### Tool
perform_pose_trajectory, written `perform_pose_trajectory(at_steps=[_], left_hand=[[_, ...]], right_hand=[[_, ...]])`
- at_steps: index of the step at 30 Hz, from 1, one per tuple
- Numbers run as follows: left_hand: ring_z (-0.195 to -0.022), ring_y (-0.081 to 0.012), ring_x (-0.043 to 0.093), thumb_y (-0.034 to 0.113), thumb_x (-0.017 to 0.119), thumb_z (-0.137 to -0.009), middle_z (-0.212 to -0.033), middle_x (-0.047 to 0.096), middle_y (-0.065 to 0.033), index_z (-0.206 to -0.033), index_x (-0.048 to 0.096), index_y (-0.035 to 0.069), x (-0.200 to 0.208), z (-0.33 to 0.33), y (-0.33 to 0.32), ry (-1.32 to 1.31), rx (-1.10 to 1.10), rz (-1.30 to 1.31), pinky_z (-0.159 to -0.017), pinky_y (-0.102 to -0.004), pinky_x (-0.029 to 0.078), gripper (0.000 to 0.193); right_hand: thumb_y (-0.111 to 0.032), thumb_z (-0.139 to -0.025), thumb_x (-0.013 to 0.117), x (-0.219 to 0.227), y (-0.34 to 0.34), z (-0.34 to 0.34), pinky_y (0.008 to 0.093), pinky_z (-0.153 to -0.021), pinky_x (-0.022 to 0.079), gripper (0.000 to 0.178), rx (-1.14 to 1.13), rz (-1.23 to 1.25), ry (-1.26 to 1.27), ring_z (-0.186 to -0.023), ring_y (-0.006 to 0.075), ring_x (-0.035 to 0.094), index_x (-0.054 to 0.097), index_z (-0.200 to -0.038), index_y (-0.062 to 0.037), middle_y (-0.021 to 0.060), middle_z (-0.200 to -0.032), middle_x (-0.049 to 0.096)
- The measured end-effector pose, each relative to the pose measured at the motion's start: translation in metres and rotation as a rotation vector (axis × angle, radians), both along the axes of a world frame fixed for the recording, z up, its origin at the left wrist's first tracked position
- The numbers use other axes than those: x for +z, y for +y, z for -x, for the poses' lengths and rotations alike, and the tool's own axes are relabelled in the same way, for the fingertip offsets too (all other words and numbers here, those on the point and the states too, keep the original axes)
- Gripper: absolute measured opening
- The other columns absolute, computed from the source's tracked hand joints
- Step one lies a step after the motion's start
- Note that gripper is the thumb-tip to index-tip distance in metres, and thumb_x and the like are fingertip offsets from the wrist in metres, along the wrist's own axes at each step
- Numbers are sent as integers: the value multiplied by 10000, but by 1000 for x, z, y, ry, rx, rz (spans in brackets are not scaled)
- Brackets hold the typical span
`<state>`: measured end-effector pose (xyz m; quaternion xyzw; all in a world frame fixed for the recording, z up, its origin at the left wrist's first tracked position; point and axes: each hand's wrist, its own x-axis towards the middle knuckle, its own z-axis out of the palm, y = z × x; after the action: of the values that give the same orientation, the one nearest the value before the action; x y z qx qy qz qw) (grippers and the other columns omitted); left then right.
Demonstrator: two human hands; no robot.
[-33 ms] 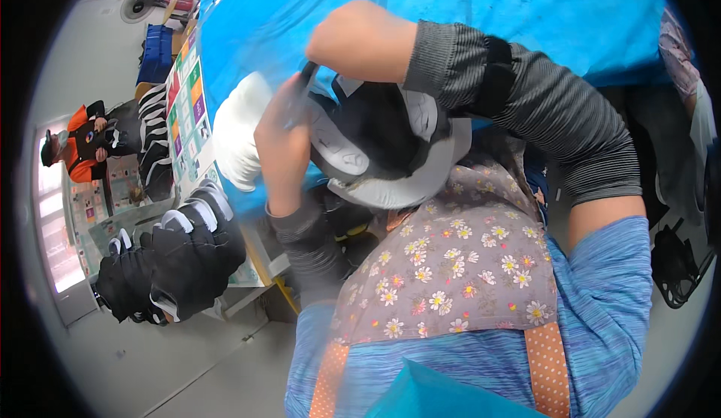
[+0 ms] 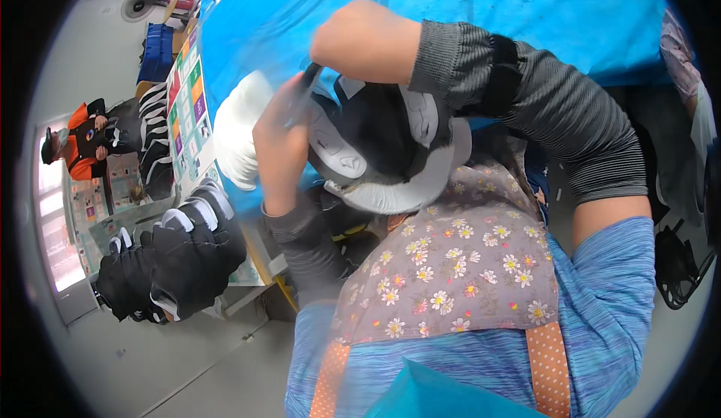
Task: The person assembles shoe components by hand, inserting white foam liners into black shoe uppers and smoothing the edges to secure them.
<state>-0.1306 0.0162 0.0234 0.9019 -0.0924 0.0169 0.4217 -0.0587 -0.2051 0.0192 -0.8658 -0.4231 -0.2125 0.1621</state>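
My right hand [image 2: 364, 41], knuckles up, is closed on a dark strip [image 2: 306, 81] at the upper left of a black-and-white fabric piece [image 2: 375, 129]. Against the same strip my left hand [image 2: 282, 129] is closed, its fingers a little blurred. Hollow and rounded like a cap, the piece has a black inside, white side panels with line drawings and a thick white curved edge [image 2: 398, 195] toward my body. Beside my left hand stands a stack of white curved pieces [image 2: 241, 131]. My right wrist hides part of the piece.
A blue sheet [image 2: 518, 1] covers the table ahead. Stacks of black pieces with white curved edges [image 2: 195, 256] hang over the table edge at left. Farther left, a person in orange and black [image 2: 84, 141] holds a dark piece. A blue crate [image 2: 156, 51] stands behind.
My hands and right forearm have shifted very slightly. The fabric piece has turned or tipped a touch, its white edge sitting a little lower. Both hands keep their hold.
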Motion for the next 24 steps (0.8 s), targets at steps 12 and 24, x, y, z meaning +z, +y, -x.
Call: perform_pose_trajectory(at_steps=[12, 24], left_hand=[[-1107, -149, 646, -128, 599, -873, -1197, 696, -107, -1387, 573, 6, 9, -11, -8, 96, -173, -114, -950, -286, 495, 532], [-620, -334, 659, 159, 734, -881, -766, 697, -170, -1007, 758, 64, -11, -6, -30, -452, 8, -335, -581, -370, 499, 159]], right_hand=[[-113, -745, 714, -7, -7, 13, 406, -679, 571, 129, -124, 24, 125, -817, 318, 706, 664, -840, -42, 127, -813, 679], [-79, -752, 699, -16, -20, 9, 438, -632, 569, 97, -138, -46, 176, -770, 365, 702, 659, -817, -19, 163, -781, 680]])
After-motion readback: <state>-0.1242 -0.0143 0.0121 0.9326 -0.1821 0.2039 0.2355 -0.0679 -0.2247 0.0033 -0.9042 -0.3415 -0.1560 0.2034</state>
